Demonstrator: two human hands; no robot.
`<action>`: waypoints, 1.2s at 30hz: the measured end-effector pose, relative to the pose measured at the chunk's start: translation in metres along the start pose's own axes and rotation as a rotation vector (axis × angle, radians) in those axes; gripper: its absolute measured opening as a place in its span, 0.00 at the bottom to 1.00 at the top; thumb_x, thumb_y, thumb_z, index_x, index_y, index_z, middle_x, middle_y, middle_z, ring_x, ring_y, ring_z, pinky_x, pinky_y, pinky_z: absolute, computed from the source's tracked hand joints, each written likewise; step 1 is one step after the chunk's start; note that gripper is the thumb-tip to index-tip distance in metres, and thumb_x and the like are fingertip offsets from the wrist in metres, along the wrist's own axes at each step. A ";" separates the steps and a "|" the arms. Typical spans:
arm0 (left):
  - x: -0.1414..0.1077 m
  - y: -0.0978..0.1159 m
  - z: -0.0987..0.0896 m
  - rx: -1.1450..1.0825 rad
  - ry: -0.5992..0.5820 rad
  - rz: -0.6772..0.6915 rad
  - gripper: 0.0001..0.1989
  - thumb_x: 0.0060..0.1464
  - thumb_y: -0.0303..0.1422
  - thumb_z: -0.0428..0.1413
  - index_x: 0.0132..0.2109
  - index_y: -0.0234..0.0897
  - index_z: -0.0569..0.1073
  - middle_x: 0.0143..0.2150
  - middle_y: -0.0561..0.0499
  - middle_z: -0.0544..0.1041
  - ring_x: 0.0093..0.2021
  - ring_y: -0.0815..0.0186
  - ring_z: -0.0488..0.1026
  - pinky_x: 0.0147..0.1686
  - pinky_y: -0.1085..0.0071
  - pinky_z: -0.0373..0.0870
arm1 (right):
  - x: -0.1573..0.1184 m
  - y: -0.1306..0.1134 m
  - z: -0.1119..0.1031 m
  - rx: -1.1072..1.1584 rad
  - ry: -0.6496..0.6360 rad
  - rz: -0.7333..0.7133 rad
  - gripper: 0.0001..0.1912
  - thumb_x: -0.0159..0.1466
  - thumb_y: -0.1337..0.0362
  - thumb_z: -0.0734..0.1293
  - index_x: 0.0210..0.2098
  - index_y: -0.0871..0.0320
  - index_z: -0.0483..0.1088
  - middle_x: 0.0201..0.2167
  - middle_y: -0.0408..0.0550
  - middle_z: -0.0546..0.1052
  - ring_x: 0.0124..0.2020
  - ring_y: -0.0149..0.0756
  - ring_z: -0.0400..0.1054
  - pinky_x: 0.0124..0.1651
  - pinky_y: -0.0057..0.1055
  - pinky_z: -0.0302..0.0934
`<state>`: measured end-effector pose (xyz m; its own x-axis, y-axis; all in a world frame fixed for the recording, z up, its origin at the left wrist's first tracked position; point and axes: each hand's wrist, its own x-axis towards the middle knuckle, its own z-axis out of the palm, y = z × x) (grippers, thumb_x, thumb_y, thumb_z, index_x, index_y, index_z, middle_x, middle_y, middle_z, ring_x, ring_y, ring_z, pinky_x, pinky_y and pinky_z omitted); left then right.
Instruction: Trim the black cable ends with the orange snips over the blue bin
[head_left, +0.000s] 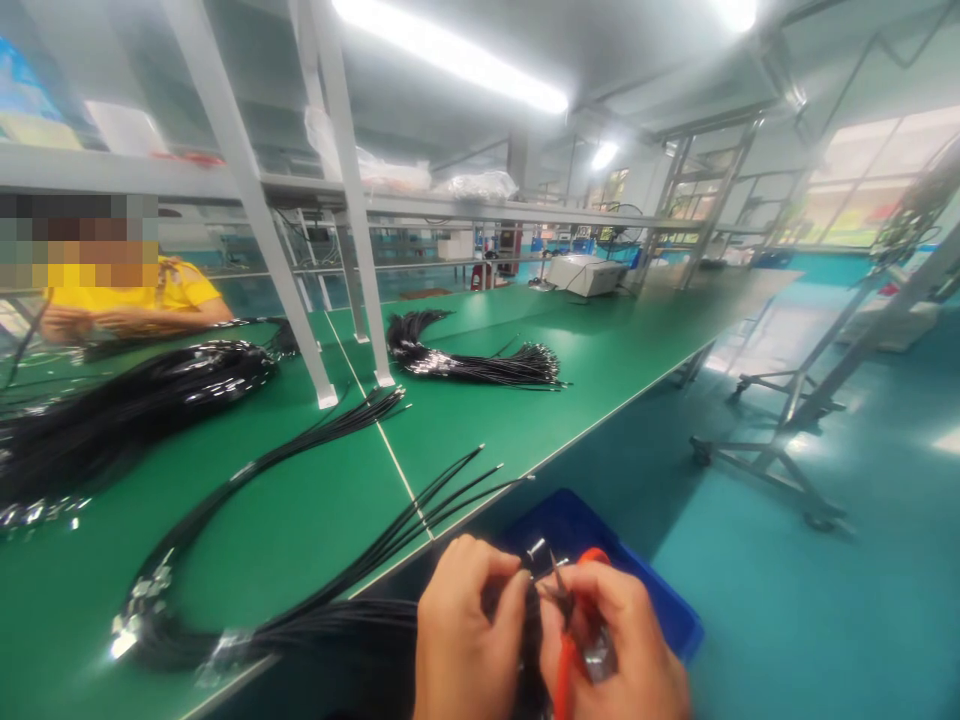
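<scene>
Near the bottom centre, my left hand [472, 625] is closed in a pinch on a black cable, whose silvery end shows just past the fingertips. Close to its right, my right hand [619, 630] is closed round red-handled scissors [568, 665], their dark blades pointing up beside the cable end. A bundle of black cables [337, 610] runs from the left toward my left hand and curves back over the green table [300, 530]. Several loose cable ends [442, 505] reach over the table edge. Beneath both hands is a blue bin [671, 610].
A large black cable heap [150, 400] lies at the left, another bundle [480, 362] further back. White shelf posts [360, 220] rise from the table. A person in a yellow top [184, 285] sits across at the left. A wheeled metal frame [787, 430] stands at right.
</scene>
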<state>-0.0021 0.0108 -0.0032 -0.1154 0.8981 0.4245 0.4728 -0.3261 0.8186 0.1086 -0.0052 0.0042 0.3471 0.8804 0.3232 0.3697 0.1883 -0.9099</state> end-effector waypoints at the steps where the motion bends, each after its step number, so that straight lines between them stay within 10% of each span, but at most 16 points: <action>1: 0.003 -0.002 -0.004 -0.063 -0.031 -0.063 0.05 0.51 0.27 0.55 0.28 0.38 0.72 0.24 0.54 0.71 0.25 0.67 0.68 0.26 0.74 0.63 | 0.004 -0.001 -0.006 0.067 -0.105 0.045 0.07 0.53 0.64 0.67 0.32 0.52 0.67 0.25 0.44 0.76 0.23 0.36 0.68 0.29 0.30 0.62; 5: 0.013 -0.003 -0.014 -0.332 -0.097 -0.272 0.03 0.44 0.29 0.59 0.26 0.37 0.73 0.22 0.56 0.70 0.24 0.68 0.65 0.25 0.75 0.61 | 0.027 -0.007 -0.031 0.427 -0.684 0.284 0.15 0.49 0.56 0.73 0.30 0.55 0.67 0.24 0.43 0.74 0.24 0.30 0.65 0.27 0.24 0.59; 9: 0.017 0.000 -0.017 -0.542 -0.067 -0.390 0.05 0.40 0.30 0.62 0.23 0.36 0.72 0.20 0.58 0.66 0.23 0.72 0.60 0.24 0.77 0.57 | 0.034 -0.003 -0.036 0.591 -0.953 0.504 0.26 0.45 0.45 0.73 0.33 0.57 0.66 0.20 0.41 0.72 0.16 0.22 0.53 0.19 0.21 0.46; 29: 0.015 0.002 -0.018 -0.735 -0.130 -0.467 0.09 0.37 0.30 0.65 0.22 0.35 0.71 0.18 0.57 0.70 0.21 0.73 0.60 0.21 0.77 0.57 | 0.028 -0.004 -0.025 0.613 -0.884 0.633 0.26 0.46 0.46 0.73 0.32 0.59 0.66 0.19 0.45 0.76 0.12 0.17 0.53 0.18 0.20 0.43; 36: 0.017 -0.008 -0.017 -0.686 -0.147 -0.443 0.08 0.38 0.30 0.63 0.23 0.36 0.70 0.19 0.58 0.68 0.21 0.72 0.59 0.21 0.77 0.56 | 0.028 0.004 -0.021 0.364 -0.842 0.572 0.10 0.47 0.68 0.69 0.26 0.56 0.63 0.13 0.34 0.69 0.11 0.21 0.54 0.15 0.18 0.45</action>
<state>-0.0222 0.0232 0.0040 -0.0274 0.9996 -0.0083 -0.2328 0.0017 0.9725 0.1378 0.0111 0.0154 -0.3686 0.8688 -0.3305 0.0144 -0.3502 -0.9366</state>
